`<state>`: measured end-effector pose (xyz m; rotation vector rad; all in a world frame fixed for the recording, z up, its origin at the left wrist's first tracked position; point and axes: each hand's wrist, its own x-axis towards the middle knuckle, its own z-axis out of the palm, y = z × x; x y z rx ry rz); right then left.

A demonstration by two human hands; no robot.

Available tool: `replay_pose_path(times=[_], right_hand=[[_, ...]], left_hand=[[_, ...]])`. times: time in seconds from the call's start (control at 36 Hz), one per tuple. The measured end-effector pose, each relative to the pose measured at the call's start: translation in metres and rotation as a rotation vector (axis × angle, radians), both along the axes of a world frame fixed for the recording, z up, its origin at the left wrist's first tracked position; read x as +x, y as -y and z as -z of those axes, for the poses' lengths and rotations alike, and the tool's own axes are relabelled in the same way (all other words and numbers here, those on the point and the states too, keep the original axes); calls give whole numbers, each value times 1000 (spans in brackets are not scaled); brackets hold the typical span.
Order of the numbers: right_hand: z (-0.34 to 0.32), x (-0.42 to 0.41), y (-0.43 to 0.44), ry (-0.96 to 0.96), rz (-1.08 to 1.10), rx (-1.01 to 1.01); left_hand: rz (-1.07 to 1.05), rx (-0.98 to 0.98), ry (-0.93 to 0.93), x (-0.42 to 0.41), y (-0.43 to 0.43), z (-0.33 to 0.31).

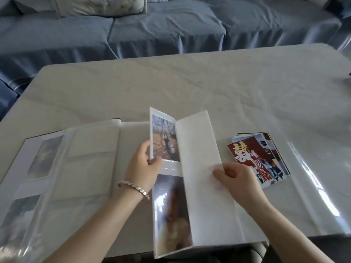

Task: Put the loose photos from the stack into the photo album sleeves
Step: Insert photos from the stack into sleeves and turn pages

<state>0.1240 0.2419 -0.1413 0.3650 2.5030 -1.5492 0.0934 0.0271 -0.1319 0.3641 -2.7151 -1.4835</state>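
The white photo album [79, 168] lies open on the table. One album page [167, 186] stands lifted near the spine, with a tree photo in its upper sleeve and a blurred reddish photo in the lower one. My left hand [142, 168], with a bracelet on the wrist, pinches this page's left edge. A white interleaf sheet [199, 149] leans to the right of the page, and my right hand [235, 179] grips its right edge. The stack of loose photos [260, 158], a red picture on top, lies to the right of the album.
The table [190, 88] has a pale marble top under glossy clear film. A blue-covered sofa [152, 29] with a light cushion [98, 5] runs along its far side. The album's left pages hold faint photos under plastic.
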Motion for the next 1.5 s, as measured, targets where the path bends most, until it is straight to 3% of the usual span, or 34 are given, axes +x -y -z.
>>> replay_pose_path(times=[0.19,0.25,0.33,0.44,0.61,0.78,1.33,1.5], right_hand=[[9,0,-4,6,30,132],[9,1,-3,-46,20,220],[6,2,-11,-158,12,328],[3,-1,-33,-232,38,557],[7,-7,-63,91,-132,788],[12,-7,-70,109,-235,890],[3,-11,-78,138,-340,919],[0,-11,-83,14,-350,924]], left_hand=[[87,-430,105,5,16,8],[178,-539,40,8,9,8],[410,-635,-200,10,-5,16],[637,-712,-78,14,-23,29],[625,-846,101,9,-23,45],[576,-860,104,14,-3,48],[416,-848,182,16,2,43],[450,-812,152,16,1,39]])
